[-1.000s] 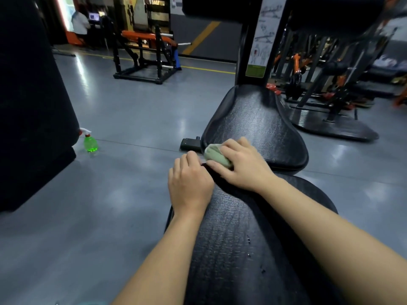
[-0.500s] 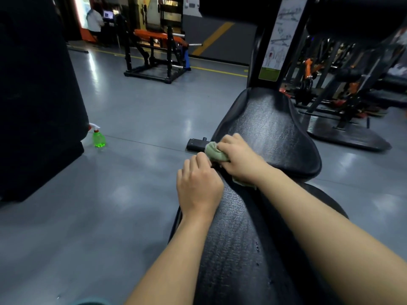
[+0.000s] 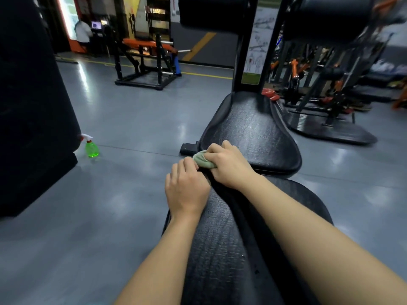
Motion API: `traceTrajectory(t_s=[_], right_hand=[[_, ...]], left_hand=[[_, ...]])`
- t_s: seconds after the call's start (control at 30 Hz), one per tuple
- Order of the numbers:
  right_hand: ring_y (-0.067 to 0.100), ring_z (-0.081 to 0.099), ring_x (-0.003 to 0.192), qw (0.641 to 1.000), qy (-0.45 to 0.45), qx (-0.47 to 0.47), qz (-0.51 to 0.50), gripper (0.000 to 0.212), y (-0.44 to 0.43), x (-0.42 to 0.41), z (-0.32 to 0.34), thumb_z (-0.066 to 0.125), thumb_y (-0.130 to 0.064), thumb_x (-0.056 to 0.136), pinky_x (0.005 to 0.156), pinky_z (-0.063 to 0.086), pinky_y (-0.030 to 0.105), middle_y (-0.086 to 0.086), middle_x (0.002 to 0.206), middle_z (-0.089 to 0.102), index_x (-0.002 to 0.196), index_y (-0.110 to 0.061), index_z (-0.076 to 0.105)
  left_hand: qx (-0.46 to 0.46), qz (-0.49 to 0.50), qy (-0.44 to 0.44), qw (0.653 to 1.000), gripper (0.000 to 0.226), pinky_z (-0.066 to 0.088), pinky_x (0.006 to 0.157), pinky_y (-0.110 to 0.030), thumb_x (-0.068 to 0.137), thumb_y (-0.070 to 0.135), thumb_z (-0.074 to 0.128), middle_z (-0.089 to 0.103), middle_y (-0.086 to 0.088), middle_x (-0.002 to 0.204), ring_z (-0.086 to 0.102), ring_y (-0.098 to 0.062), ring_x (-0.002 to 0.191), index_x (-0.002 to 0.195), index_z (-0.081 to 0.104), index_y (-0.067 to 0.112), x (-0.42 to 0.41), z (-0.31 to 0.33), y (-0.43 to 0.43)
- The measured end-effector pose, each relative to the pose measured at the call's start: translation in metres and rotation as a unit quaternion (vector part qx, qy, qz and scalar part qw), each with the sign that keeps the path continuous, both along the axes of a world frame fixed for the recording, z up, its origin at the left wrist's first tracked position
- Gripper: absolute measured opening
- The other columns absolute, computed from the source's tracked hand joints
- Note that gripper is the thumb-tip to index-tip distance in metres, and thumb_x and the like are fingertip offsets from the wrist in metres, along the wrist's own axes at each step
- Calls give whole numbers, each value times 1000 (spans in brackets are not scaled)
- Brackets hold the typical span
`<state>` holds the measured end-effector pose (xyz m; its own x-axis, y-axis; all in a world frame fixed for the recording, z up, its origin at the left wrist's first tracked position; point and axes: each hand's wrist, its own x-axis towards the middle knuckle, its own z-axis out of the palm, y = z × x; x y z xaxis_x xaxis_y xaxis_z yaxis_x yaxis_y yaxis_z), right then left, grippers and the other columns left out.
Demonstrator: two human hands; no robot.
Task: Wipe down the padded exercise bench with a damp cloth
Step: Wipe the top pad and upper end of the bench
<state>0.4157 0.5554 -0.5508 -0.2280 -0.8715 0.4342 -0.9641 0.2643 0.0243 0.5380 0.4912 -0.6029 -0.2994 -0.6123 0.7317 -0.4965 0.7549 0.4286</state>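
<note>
Still: right hand (image 3: pixel 229 167) grips cloth (image 3: pixel 203 160) at bench (image 3: pixel 220 238) gap.

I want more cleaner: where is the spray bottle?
Head view: the green spray bottle stands on the floor at left, beside the black machine base.

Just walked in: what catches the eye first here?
A black padded bench fills the middle; on it the right hand has a balled green cloth in its grip where the pads meet, the left hand resting beside it. A bright green spray bottle stands on the floor, far left.
</note>
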Motion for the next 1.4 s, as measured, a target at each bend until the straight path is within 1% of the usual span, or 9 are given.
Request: traceTrajectory(t_s=[0.2, 0.4, 0.57, 0.63, 0.77, 0.9, 1.2, 1.3, 1.4], right_hand=[[35, 54, 79, 998, 25, 5, -52, 30, 41, -10, 10, 57, -10, 64, 60, 49, 42, 8, 88, 60, 91, -14, 70], [32, 51, 79, 993, 16, -3, -119, 26, 97, -27, 10, 63, -2, 69, 61, 53, 44, 7, 97, 60, 92, -12, 67], [33, 48, 88, 985, -14, -28, -172, 40, 110, -19, -6, 46, -45, 89, 78, 50, 50, 8, 113, 55, 112, -16, 62], [34, 48, 97, 978, -16, -17, -206, 45, 96, -13, -12, 49, -55, 94, 82, 47, 50, 10, 118, 49, 116, -16, 54], [41, 54, 86, 988, -43, -31, -142, 28, 50, -19, -1, 59, -34, 97, 70, 52, 50, 16, 105, 47, 108, -9, 51], [44, 57, 80, 993, -22, -22, -118, 19, 9, -1, 4, 58, -15, 94, 58, 36, 42, 20, 105, 48, 110, -5, 54], [39, 64, 69, 989, 56, 81, -115, 21, 74, -12, 14, 50, -30, 96, 53, 35, 37, 9, 110, 48, 116, -29, 44], [40, 65, 76, 979, 68, 130, -144, 29, 106, -27, 24, 48, -30, 98, 56, 38, 38, 8, 115, 45, 127, -27, 50], [41, 64, 74, 971, 81, 141, -177, 29, 141, -39, 27, 44, -30, 97, 54, 40, 38, 9, 114, 46, 124, -23, 52]], left_hand=[[32, -22, -20, 999, 10, 44, 63, -43, 73, 8, 52, 59, -8, 77, 56, -35, 75, 82, 53, 11, 3, 3, 1], [22, -27, -5, 999, 11, 42, 62, -43, 72, 6, 49, 57, -10, 76, 54, -35, 73, 83, 52, 9, 1, -1, -1], [15, -21, -9, 1000, 13, 41, 62, -44, 73, 6, 49, 57, -10, 78, 53, -35, 75, 85, 52, 10, -1, -2, -2], [14, -19, -15, 1000, 13, 41, 62, -44, 74, 6, 50, 57, -10, 80, 53, -36, 75, 86, 52, 10, -3, -3, -3], [7, -8, -30, 999, 12, 40, 63, -44, 74, 7, 50, 57, -10, 80, 53, -36, 76, 85, 52, 11, -4, -3, -3], [15, -4, -40, 999, 10, 42, 64, -46, 76, 8, 50, 58, -10, 81, 54, -36, 78, 85, 52, 11, -5, -2, -3], [19, -18, -30, 999, 10, 42, 63, -46, 73, 7, 47, 56, -10, 78, 53, -36, 75, 82, 50, 10, -2, 0, -1], [16, -25, -25, 999, 11, 42, 63, -46, 72, 6, 47, 55, -10, 78, 52, -35, 74, 81, 50, 9, -1, 0, -1], [12, -30, -35, 999, 12, 41, 64, -46, 73, 7, 44, 55, -10, 79, 51, -35, 75, 83, 50, 10, -1, -1, -1]])
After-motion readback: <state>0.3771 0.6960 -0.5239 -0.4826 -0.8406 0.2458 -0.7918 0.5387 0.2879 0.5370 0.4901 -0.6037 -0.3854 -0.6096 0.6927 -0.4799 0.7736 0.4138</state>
